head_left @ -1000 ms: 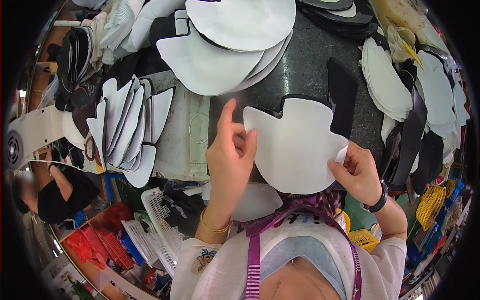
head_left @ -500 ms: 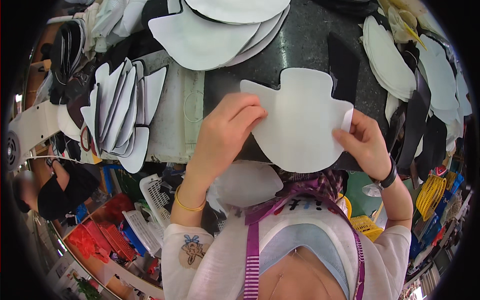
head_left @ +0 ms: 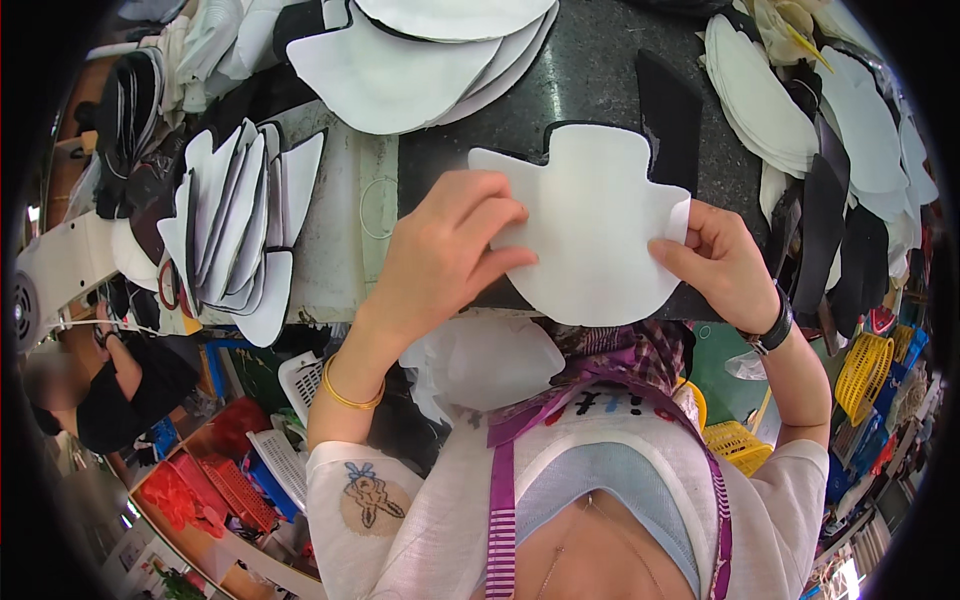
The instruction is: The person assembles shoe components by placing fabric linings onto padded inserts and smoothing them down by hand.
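White piece (head_left: 595, 230) was in front of the person's chest, over the near side of the dark bench (head_left: 600, 60); couldn't tell if it lay flat or was lifted a bit. R hand (head_left: 722, 250) pinched its right-hand corner, thumb on top, and the corner curled up there. L hand (head_left: 455, 230) was over the left edge, fingers loosely bent, thumb apart from index — contact w/ the sheet unclear.

Handling, judged by eye: light, thin, bendy but w/ enough body to hold its outline. Dark rim along the top edge suggested a backing or 2nd layer. Face looked smooth, poss. a little slippery; not fragile, tho a hard pinch might crease it. Best hold prob. the two side corners, thumb above & fingers below; the rounded bottom gave less to grab.

Edges: lower curve reached about to the bench's near edge, maybe just past. Black strip (head_left: 668, 120) stood just behind the top right, white stack (head_left: 400, 80) farther off, upper left. Upright bunch of cut pieces (head_left: 235, 220) was well to the left, pale stack (head_left: 755, 100) upper right. Most room seemed straight ahead — btwn white stack & black strip.
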### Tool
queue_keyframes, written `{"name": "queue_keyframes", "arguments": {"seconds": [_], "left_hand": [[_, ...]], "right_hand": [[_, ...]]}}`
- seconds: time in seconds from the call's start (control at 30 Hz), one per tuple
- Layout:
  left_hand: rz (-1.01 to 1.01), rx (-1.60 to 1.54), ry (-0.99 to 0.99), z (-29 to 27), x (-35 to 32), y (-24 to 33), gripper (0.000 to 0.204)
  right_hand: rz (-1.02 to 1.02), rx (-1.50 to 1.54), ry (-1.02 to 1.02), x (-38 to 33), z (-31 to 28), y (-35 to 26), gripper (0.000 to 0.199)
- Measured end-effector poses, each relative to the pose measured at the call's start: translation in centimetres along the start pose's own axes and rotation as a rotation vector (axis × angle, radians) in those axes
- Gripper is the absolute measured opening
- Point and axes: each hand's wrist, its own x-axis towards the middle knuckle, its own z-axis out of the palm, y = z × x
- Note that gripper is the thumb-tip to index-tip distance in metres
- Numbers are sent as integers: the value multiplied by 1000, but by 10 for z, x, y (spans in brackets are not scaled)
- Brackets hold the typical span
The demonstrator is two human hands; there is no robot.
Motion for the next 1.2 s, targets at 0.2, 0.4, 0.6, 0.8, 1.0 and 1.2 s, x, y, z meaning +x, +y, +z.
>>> {"name": "queue_keyframes", "arguments": {"seconds": [0.2,0.4,0.6,0.8,1.0,1.2], "left_hand": [[84,143,-159,1,-1,19,27],[144,204,-152,9,-12,22,21],[134,231,-133,17,-11,32,21],[-15,34,-159,48,-14,65,50],[88,338,-332,63,-15,70,68],[149,383,-360,63,-17,68,64]], "right_hand": [[-12,14,7,-2,-3,-3,31],[-132,-322,108,3,-1,-21,26],[-280,-517,231,11,-12,0,24],[-332,-730,220,8,-10,0,26],[-257,-709,193,10,-34,-15,25],[-189,-418,228,24,-58,-8,15]]}}
